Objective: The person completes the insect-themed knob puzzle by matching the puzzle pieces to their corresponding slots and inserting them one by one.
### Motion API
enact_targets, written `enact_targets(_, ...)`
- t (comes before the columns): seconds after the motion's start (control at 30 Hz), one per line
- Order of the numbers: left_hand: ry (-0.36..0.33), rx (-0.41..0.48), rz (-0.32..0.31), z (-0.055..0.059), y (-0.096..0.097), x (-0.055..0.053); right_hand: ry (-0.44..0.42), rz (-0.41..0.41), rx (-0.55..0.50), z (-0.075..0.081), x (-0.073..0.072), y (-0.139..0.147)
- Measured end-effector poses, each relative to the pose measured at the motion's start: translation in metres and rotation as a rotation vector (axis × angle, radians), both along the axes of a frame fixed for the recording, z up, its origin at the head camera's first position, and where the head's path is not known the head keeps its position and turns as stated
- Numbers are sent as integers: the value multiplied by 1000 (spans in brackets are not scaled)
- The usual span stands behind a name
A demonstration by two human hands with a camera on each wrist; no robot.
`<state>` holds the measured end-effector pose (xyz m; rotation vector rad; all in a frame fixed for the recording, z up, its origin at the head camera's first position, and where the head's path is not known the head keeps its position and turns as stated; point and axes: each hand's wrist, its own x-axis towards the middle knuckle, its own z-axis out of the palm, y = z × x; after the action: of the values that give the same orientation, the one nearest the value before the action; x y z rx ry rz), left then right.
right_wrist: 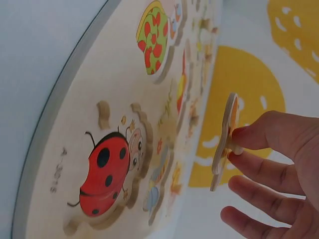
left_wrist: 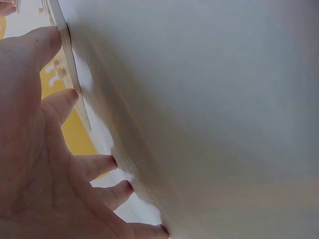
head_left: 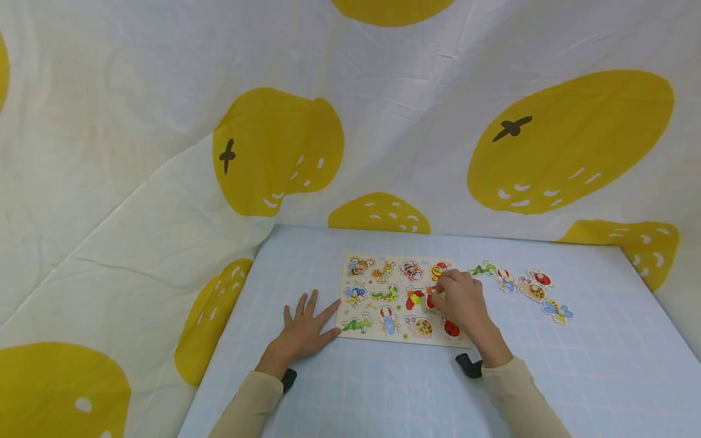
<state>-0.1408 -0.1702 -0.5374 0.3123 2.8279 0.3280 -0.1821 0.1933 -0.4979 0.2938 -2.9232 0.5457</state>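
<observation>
A wooden insect puzzle board (head_left: pixel 356 336) lies flat on the table. My right hand (head_left: pixel 462 298) is over its right side, pinching a puzzle piece (right_wrist: pixel 227 132) by its knob between thumb and fingers. That piece is seen nearly edge-on, raised off the board, and shows some red-orange in the head view (head_left: pixel 429 295). Below it, the ladybug recess (right_wrist: pixel 104 174) and the snail recess (right_wrist: pixel 153 40) hold no pieces. My left hand (head_left: pixel 303 331) rests with fingers spread on the table, thumb and index finger touching the board's left edge.
Right of the board lie several loose pieces: a green grasshopper (head_left: pixel 483 267), a blue beetle (head_left: pixel 506 281), a snail (head_left: pixel 532 290), a ladybug (head_left: pixel 540 278) and a blue winged insect (head_left: pixel 557 311). A white cloth with yellow fruit shapes (head_left: pixel 405 121) hangs behind the table.
</observation>
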Motion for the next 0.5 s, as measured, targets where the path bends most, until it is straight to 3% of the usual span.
enact_targets(0.5,-2,-15,2,-3,0,-1,-15,58,36,-4,-9,-20)
